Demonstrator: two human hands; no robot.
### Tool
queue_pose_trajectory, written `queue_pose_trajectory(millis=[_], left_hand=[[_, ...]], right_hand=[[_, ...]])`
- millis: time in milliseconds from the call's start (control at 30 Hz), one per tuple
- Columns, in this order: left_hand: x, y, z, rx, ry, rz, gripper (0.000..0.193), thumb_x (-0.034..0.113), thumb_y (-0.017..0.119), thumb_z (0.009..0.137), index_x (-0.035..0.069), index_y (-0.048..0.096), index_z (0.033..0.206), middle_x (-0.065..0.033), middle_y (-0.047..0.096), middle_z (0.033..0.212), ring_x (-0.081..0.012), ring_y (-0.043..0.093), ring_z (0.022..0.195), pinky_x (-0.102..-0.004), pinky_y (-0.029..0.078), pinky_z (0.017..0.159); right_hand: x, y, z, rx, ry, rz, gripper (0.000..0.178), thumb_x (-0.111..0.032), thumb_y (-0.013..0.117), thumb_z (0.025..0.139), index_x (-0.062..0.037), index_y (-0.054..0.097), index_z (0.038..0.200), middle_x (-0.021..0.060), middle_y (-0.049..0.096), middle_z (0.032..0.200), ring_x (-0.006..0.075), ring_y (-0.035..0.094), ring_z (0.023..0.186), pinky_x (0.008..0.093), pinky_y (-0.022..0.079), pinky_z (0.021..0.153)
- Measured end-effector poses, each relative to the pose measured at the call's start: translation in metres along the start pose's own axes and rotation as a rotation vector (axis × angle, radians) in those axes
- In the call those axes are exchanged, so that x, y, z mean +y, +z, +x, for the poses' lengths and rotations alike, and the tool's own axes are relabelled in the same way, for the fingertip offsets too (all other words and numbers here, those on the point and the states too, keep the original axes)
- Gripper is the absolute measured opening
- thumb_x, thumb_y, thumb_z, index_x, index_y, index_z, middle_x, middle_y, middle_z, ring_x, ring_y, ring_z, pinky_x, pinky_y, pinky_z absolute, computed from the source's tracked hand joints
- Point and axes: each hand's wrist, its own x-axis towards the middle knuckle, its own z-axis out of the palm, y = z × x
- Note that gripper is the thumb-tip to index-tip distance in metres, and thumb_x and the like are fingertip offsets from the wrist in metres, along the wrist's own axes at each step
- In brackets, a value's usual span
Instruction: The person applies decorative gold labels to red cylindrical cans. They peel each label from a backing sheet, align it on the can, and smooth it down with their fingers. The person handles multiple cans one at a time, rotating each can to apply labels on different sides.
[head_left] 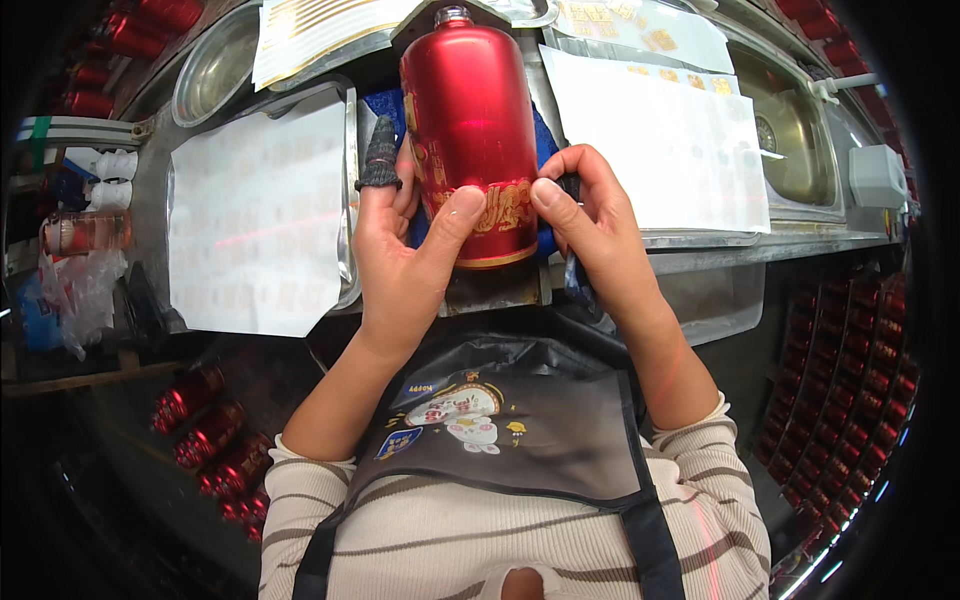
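Observation:
A glossy red bottle [470,110] lies in front of me, its silver threaded neck pointing away. Gold decoration [505,208] wraps its lower part, above a gold band at the base. My left hand [410,240] grips the bottle's left side, its thumb pressed on the front at the decoration; a dark knitted sleeve covers one finger. On the opposite side, my right hand [600,225] has its thumb against the bottle's edge by the gold pattern, fingers curled. Something dark shows between those fingers and below the palm; its kind is hidden. Blue cloth [545,135] shows behind the bottle.
White sheets with faint printing lie on a left tray [350,200] and on the right [660,150]. Gold-printed sheets [320,35] are at the back. A metal bowl [212,75] stands far left, a sink [790,130] far right. Red bottles stand on both sides below [835,370].

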Motion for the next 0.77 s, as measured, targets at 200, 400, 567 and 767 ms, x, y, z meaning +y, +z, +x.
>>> queue_pose_trajectory(millis=[200, 400, 567, 767], left_hand=[[0.002, 0.004, 0.003, 0.019, -0.006, -0.002, 0.064, 0.012, 0.078, 0.087, -0.008, 0.043, 0.137, -0.0186, 0.058, 0.132, -0.0204, 0.058, 0.120, -0.0329, 0.045, 0.105], [0.005, 0.007, 0.000, 0.026, 0.020, 0.067, 0.065, 0.007, 0.081, 0.082, -0.008, 0.045, 0.133, -0.0177, 0.059, 0.127, -0.0205, 0.060, 0.117, -0.0336, 0.047, 0.103], [0.009, 0.007, 0.000, 0.018, 0.054, 0.214, 0.067, 0.005, 0.082, 0.079, -0.008, 0.044, 0.134, -0.0170, 0.060, 0.127, -0.0209, 0.060, 0.116, -0.0331, 0.048, 0.102], [-0.002, 0.003, -0.002, 0.017, 0.074, 0.223, 0.081, 0.011, 0.086, 0.076, -0.006, 0.040, 0.140, -0.0191, 0.055, 0.133, -0.0223, 0.056, 0.123, -0.0354, 0.045, 0.106]], right_hand=[[0.003, -0.001, 0.000, -0.007, -0.037, -0.039, 0.026, -0.019, 0.069, 0.094, -0.0055, 0.050, 0.107, -0.0010, 0.053, 0.094, -0.0002, 0.046, 0.067, 0.0159, 0.037, 0.058], [0.000, -0.001, -0.001, -0.012, -0.012, -0.082, 0.030, -0.019, 0.072, 0.092, -0.0047, 0.050, 0.107, 0.0011, 0.053, 0.098, 0.0010, 0.047, 0.067, 0.0172, 0.040, 0.059], [0.006, 0.000, -0.002, 0.015, -0.100, -0.125, 0.034, -0.021, 0.075, 0.090, -0.0040, 0.051, 0.107, 0.0027, 0.054, 0.099, 0.0018, 0.047, 0.065, 0.0179, 0.041, 0.057], [0.011, -0.002, -0.001, -0.004, -0.093, -0.132, 0.037, -0.024, 0.076, 0.089, -0.0057, 0.051, 0.110, 0.0029, 0.054, 0.102, 0.0017, 0.051, 0.067, 0.0171, 0.041, 0.058]])
